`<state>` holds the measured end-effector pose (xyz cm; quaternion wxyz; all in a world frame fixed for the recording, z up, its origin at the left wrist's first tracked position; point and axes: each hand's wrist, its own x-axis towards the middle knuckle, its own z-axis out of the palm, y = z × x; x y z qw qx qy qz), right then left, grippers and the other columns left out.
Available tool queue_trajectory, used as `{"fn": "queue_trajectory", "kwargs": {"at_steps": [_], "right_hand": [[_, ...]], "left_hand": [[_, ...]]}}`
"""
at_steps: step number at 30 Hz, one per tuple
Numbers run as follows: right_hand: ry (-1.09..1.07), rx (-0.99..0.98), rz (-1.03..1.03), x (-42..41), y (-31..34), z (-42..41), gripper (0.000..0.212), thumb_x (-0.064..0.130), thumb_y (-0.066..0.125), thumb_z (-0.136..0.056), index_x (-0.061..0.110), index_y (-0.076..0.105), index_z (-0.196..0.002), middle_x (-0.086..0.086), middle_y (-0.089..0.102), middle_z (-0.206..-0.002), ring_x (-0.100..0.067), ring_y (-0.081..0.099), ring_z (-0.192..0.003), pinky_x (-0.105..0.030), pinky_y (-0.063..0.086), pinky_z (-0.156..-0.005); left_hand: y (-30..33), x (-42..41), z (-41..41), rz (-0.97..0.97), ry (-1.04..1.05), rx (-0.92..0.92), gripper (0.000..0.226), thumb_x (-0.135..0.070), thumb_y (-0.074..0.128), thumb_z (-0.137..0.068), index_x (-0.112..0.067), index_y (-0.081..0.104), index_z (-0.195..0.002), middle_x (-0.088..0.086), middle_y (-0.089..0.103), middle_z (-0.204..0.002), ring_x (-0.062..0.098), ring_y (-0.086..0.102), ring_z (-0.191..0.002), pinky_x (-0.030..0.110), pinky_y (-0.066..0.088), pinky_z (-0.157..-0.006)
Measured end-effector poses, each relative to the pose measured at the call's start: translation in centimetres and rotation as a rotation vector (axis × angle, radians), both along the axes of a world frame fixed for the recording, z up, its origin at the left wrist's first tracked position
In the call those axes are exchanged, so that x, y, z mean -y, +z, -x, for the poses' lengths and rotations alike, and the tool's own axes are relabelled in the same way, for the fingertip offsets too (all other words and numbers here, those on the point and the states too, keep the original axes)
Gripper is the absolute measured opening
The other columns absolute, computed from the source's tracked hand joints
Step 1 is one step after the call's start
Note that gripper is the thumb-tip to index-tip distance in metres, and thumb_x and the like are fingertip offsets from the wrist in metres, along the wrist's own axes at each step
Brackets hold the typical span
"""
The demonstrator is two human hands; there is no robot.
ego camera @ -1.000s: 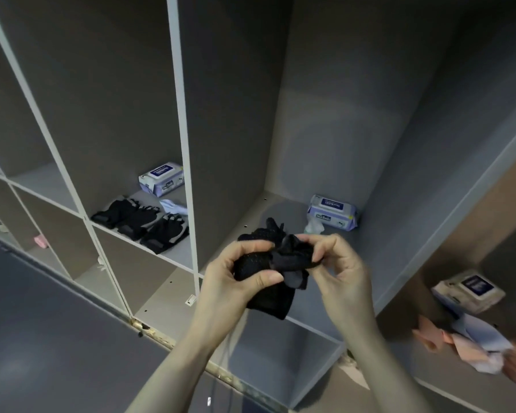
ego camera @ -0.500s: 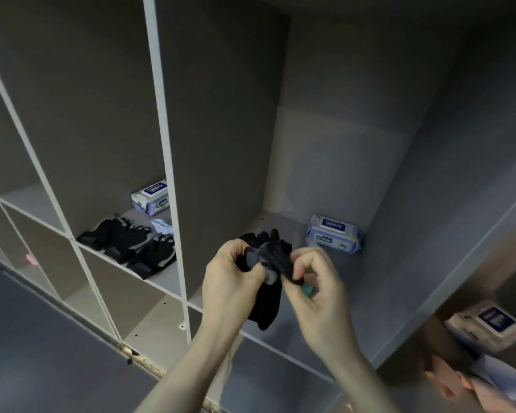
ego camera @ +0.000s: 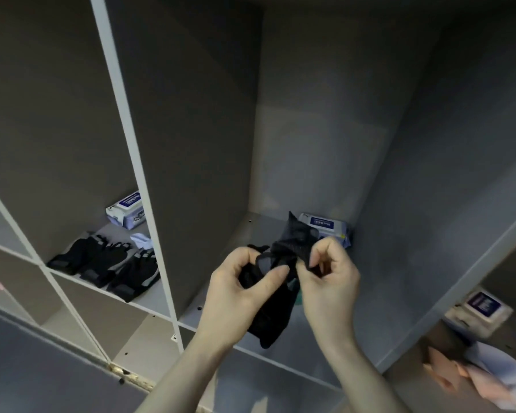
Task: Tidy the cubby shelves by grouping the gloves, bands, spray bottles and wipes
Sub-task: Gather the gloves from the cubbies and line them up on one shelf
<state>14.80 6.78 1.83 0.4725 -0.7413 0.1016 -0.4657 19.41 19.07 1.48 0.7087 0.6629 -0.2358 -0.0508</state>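
- Fingers of the left hand [ego camera: 236, 289] curl round the middle of a black glove [ego camera: 276, 293], thumb pressing across its front; the hand grasps it firmly.
- Fingertips of the right hand [ego camera: 328, 278] pinch the upper edge of the same glove, the other fingers folded in toward the palm.
- Glove held in the air, in front of the open middle cubby [ego camera: 310, 174], above its floor and touching no shelf.
- Long axis of the glove runs roughly up and down, tilted a little: the crumpled top end points up and away toward the back of the cubby, the loose lower end hangs down toward the shelf's front edge. Which end is the cuff I cannot tell.
- One glove in the hands, as far as the folds let me count.
- Behind the hands, at the back right corner of the middle cubby floor, one pack of wipes [ego camera: 325, 226] lies flat, partly hidden by the glove's top.
- In the cubby to the left, three black gloves [ego camera: 108, 263] lie side by side on the shelf, fingers pointing to the back, cuffs toward the front edge.
- Behind them, one more pack of wipes [ego camera: 127, 210] sits at the back; a small pale cloth [ego camera: 142, 239] lies between it and the gloves.
- Far right, in a lower cubby, a third pack of wipes [ego camera: 478, 311] sits above some pink and white cloths [ego camera: 474, 374], blurred.
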Motion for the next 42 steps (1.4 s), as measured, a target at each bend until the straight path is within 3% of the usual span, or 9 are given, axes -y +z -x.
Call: {"fn": "queue_trajectory", "kwargs": {"at_steps": [2, 8, 14, 18, 22, 27, 33, 39, 42], "right_hand": [[-0.056, 0.007, 0.084, 0.0, 0.1, -0.7, 0.049, -0.014, 0.065, -0.065, 0.027, 0.039, -0.064, 0.009, 0.041, -0.066, -0.017, 0.042, -0.062, -0.028, 0.037, -0.059], [0.027, 0.141, -0.037, -1.5, -0.1, -2.4, 0.054, -0.028, 0.062, -0.066, 0.021, 0.039, -0.062, 0.004, 0.048, -0.079, -0.002, 0.047, -0.073, -0.007, 0.037, -0.066], [0.081, 0.043, -0.050, -0.3, 0.3, -4.1, 0.053, -0.024, 0.062, -0.072, 0.021, 0.035, -0.063, 0.013, 0.038, -0.061, -0.001, 0.034, -0.059, -0.014, 0.032, -0.055], [0.192, -0.043, 0.282, 0.3, 0.5, -4.2, 0.053, -0.028, 0.051, -0.058, 0.022, 0.035, -0.065, 0.015, 0.044, -0.075, -0.010, 0.046, -0.069, -0.027, 0.034, -0.062], [0.312, -0.068, 0.451, -0.8, 0.2, -3.7, 0.046, -0.021, 0.048, -0.058, 0.022, 0.043, -0.074, 0.010, 0.059, -0.105, -0.014, 0.059, -0.101, -0.025, 0.044, -0.081], [0.144, 0.007, -0.129, -1.7, -0.4, -4.3, 0.042, -0.005, 0.069, -0.081, 0.025, 0.056, -0.107, 0.011, 0.068, -0.104, -0.007, 0.065, -0.097, -0.016, 0.049, -0.077], [0.132, -0.095, -0.402, -0.4, -0.1, -4.2, 0.035, -0.007, 0.057, -0.088, 0.024, 0.072, -0.080, 0.005, 0.071, -0.070, -0.004, 0.059, -0.064, -0.014, 0.045, -0.055], [0.373, -0.208, -0.576, -0.4, 0.1, -4.4, 0.033, -0.005, 0.048, -0.091, 0.019, 0.072, -0.090, -0.004, 0.075, -0.093, -0.016, 0.067, -0.091, -0.030, 0.052, -0.083], [0.589, -0.295, -0.546, 0.8, 0.9, -3.4, 0.046, -0.004, 0.051, -0.068, 0.016, 0.069, -0.106, -0.013, 0.070, -0.108, -0.022, 0.064, -0.099, -0.034, 0.050, -0.086]], "left_hand": [[0.1, -0.2, -0.7, -0.017, 0.009, 0.017, 0.030, -0.033, 0.082, -0.071, -0.014, 0.059, -0.070, 0.009, 0.061, -0.065, 0.011, 0.056, -0.060, 0.026, 0.046, -0.057], [0.0, -0.9, -4.0, -0.170, 0.417, 0.184, 0.030, -0.012, 0.071, -0.063, -0.022, 0.043, -0.062, -0.013, 0.051, -0.059, 0.004, 0.043, -0.055, 0.027, 0.038, -0.055], [0.0, -2.8, -6.0, -0.098, -0.155, -0.031, 0.041, -0.053, 0.080, -0.060, -0.029, 0.072, -0.093, -0.006, 0.074, -0.092, 0.011, 0.070, -0.087, 0.023, 0.053, -0.073], [0.9, -3.4, -7.2, 0.042, -0.130, -0.184, 0.051, -0.063, 0.060, -0.075, -0.016, 0.074, -0.093, 0.005, 0.074, -0.093, 0.021, 0.069, -0.090, 0.035, 0.050, -0.083], [1.8, -2.8, -7.5, 0.053, -0.120, -0.223, 0.041, -0.053, 0.077, -0.065, -0.013, 0.072, -0.071, 0.008, 0.071, -0.074, 0.020, 0.066, -0.071, 0.037, 0.050, -0.071], [1.0, -3.1, -7.7, 0.237, -0.099, -0.318, 0.035, -0.042, 0.071, -0.075, -0.008, 0.075, -0.081, 0.020, 0.074, -0.088, 0.031, 0.071, -0.083, 0.039, 0.056, -0.079], [0.3, -3.4, -8.2, 0.169, -0.057, -0.254, 0.036, -0.048, 0.067, -0.071, -0.015, 0.075, -0.080, 0.011, 0.076, -0.084, 0.021, 0.071, -0.080, 0.035, 0.056, -0.074], [0.3, -3.3, -7.9, 0.177, -0.125, -0.191, 0.026, -0.036, 0.069, -0.073, -0.014, 0.075, -0.084, 0.008, 0.076, -0.085, 0.017, 0.071, -0.080, 0.026, 0.055, -0.067], [0.4, -3.6, -8.2, 0.187, -0.101, -0.175, 0.021, -0.032, 0.069, -0.074, -0.016, 0.077, -0.084, 0.006, 0.076, -0.085, 0.016, 0.072, -0.079, 0.023, 0.054, -0.066]]}}
